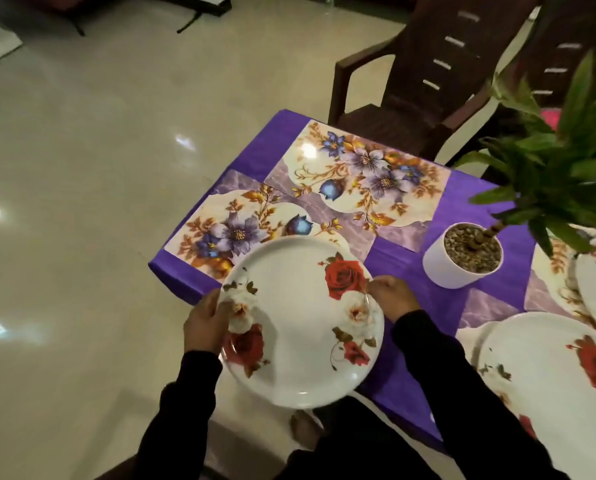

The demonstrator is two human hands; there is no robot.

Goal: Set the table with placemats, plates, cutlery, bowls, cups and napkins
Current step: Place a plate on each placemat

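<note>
The person held a round, glossy white plate [301,320] printed with red and cream roses, one hand on each side of its rim. The left hand [206,322] curled round the left edge with the thumb lying on the rim; the right hand [391,297] pinched the right edge, fingers bent over it. The plate hung over the near corner of the table, partly covering the nearer placemat [220,233].

That rectangular mat was smooth and shiny, with purple and blue flowers, gold leaves and marbled lilac corners. A second placemat [358,174] of the same print lay just beyond it, their corners touching. Both rested on a purple tablecloth [462,216] with a slight sheen.

A plain white cylindrical pot [459,261], filled with small brown pebbles, stood on the cloth and held a plant [563,147] with long green leaves. To the right, another rose-printed plate [545,372] lay on a mat. A dark brown slatted chair [428,67] stood at the far side.
</note>
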